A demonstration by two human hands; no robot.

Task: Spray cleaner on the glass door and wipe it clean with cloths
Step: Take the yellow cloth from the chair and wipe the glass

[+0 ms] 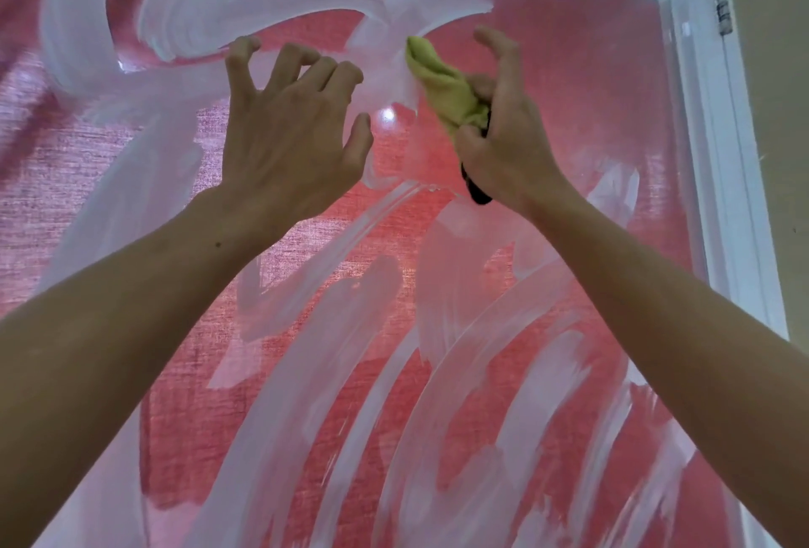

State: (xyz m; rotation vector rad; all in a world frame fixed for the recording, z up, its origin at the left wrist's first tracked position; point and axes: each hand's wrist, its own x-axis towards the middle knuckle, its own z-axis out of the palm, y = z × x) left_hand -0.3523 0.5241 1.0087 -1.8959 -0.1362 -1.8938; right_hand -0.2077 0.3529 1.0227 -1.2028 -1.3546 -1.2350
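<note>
A red woven curtain shows through the tall glass door (547, 118), which is smeared with broad white swirls of cleaner (262, 4) from top to bottom. The small, soft yellow-green cloth (442, 83) looks light and limp, best bunched in the palm; the right hand (503, 127) grips it so, its tip on the glass. Just beside it, the left hand (293, 123) is empty, fingers spread and curled.
</note>
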